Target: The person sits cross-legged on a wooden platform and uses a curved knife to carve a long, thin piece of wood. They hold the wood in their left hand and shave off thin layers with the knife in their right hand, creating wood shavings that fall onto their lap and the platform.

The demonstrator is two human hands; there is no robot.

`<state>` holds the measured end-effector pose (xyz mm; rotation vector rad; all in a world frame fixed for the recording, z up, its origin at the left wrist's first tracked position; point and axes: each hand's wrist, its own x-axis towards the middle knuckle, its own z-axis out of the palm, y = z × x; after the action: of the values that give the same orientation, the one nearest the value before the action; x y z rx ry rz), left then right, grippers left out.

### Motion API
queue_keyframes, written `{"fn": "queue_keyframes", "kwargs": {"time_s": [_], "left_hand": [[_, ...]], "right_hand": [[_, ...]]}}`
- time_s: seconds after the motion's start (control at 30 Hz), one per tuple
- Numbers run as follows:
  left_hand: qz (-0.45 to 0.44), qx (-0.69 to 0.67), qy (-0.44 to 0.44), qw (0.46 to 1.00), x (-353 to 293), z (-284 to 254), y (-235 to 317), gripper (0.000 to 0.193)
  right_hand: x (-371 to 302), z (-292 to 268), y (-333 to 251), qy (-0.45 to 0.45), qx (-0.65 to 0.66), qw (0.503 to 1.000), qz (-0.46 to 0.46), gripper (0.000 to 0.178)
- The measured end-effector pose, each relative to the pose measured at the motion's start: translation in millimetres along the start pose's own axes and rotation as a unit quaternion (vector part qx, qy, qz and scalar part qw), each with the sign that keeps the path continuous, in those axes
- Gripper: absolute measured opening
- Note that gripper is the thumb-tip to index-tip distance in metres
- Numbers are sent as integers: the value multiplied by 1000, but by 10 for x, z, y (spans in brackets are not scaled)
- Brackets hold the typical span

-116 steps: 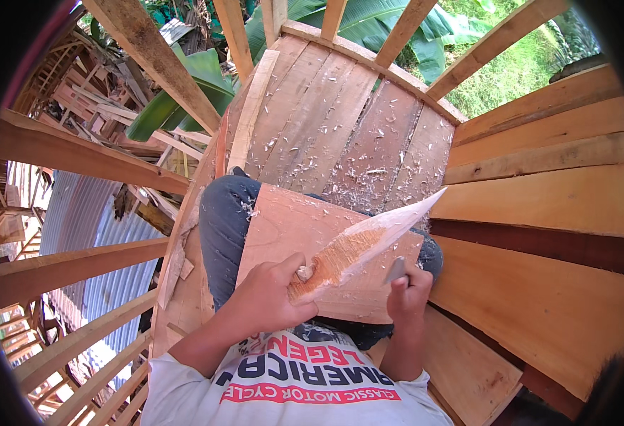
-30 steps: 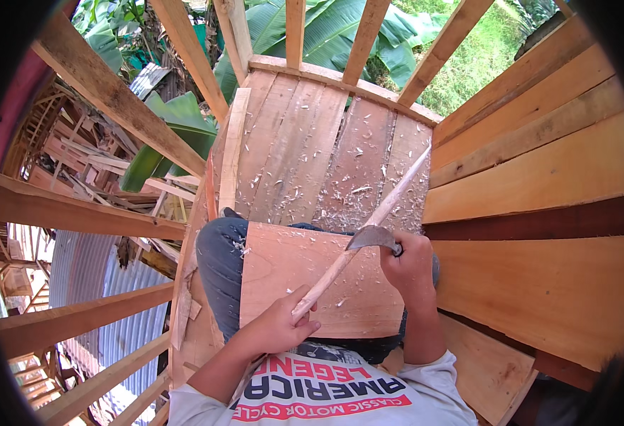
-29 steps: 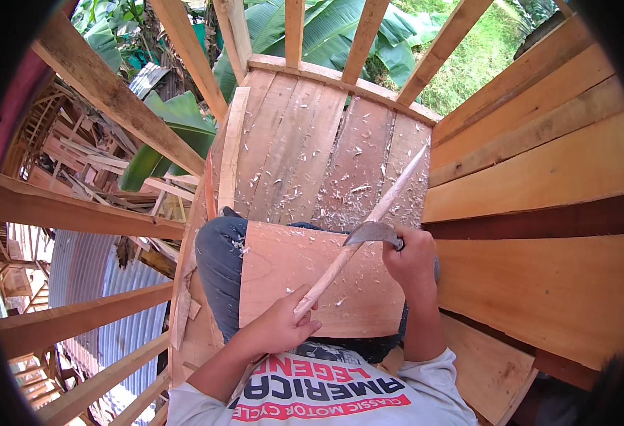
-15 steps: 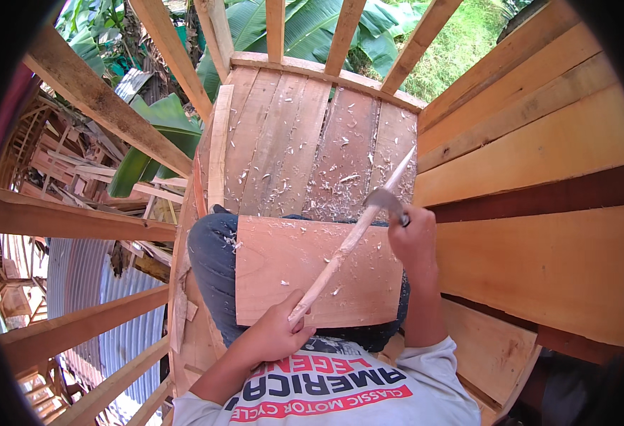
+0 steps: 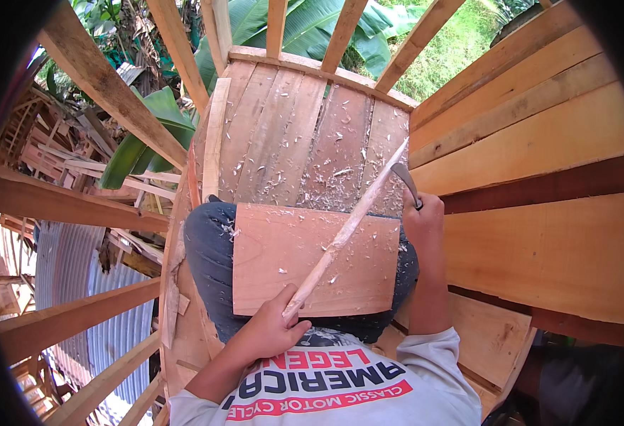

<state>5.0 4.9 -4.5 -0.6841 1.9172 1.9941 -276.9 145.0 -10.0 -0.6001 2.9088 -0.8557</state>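
Observation:
A long pale wooden stick (image 5: 337, 245), whittled to a point at its far end, slants up and to the right across my lap. My left hand (image 5: 275, 328) is closed around its near end. In my right hand (image 5: 425, 216) is a knife with a curved blade (image 5: 405, 179), its handle mostly hidden by my fingers. The blade lies against or just beside the stick's right side, near the tapered end; contact is hard to tell. Under the stick, a flat wooden board (image 5: 283, 277) rests across my thighs, with a few shavings on it.
Plank flooring (image 5: 269, 135) ahead is strewn with curled shavings. Slanted wooden posts (image 5: 106, 82) make a railing at the left and front, with banana leaves (image 5: 255, 28) beyond. Broad plank boards (image 5: 539, 248) wall the right side. Corrugated metal sheets (image 5: 120, 341) lie outside, left.
My right hand and the knife have moved up and to the right, nearer the stick's pointed end. The left hand keeps its hold, and the whole view has shifted slightly.

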Motion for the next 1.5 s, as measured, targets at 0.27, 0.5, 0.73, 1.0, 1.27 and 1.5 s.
{"fn": "queue_keyframes", "kwargs": {"time_s": [0.27,0.5,0.73,1.0,1.27,1.5], "left_hand": [[6,-54,0,999,-19,-59,-75,29],[3,-9,40,999,-111,-19,-47,31],[46,53,-108,992,-128,149,-168,35],[8,-77,-100,992,22,-23,-21,27],[18,-91,-67,993,-11,-95,34,26],[25,-17,26,999,29,-50,90,23]], "right_hand": [[-673,244,-369,-88,12,978,-187,18],[-476,192,-425,-24,-16,982,-188,22],[200,-44,289,61,109,990,61,38],[-528,208,-173,-69,160,984,-36,32],[-503,191,-106,-72,212,973,55,29],[-724,98,-376,-91,104,984,-116,24]]}}
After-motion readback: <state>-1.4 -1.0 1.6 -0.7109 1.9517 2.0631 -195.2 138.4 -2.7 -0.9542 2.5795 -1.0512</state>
